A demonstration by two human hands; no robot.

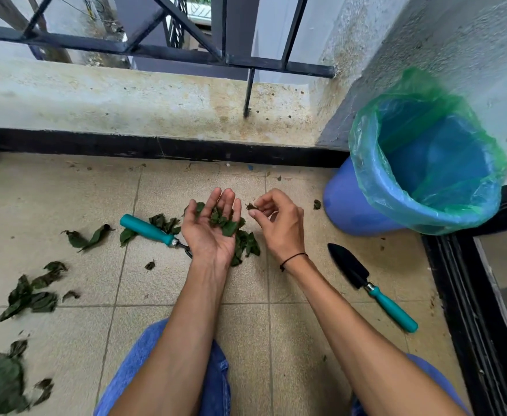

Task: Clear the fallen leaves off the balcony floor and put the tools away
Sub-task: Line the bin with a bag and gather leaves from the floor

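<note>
Gathering fallen leaves by hand, bin waiting at two o'clock.

Small pile of leaves (222, 222) cupped in the upturned left hand (211, 226), fingers (225, 196) straight and loosely spread; one leaf scrap (250, 206) pinched at the fingertips of the right hand (276, 223), just beside the left palm at three o'clock. More leaves on the tiled floor (291, 283) under the hands, further scatter (33, 295) well apart at eight o'clock. Lined blue bin (420, 163) nearer the right hand, mouth tilted toward it. Likely next: scrap into the palm, or straight to the bin. Rake handle (147, 229) at nine o'clock, long axis running ten to four under the left wrist; trowel (369, 286) at four o'clock, blade toward eleven.
</note>
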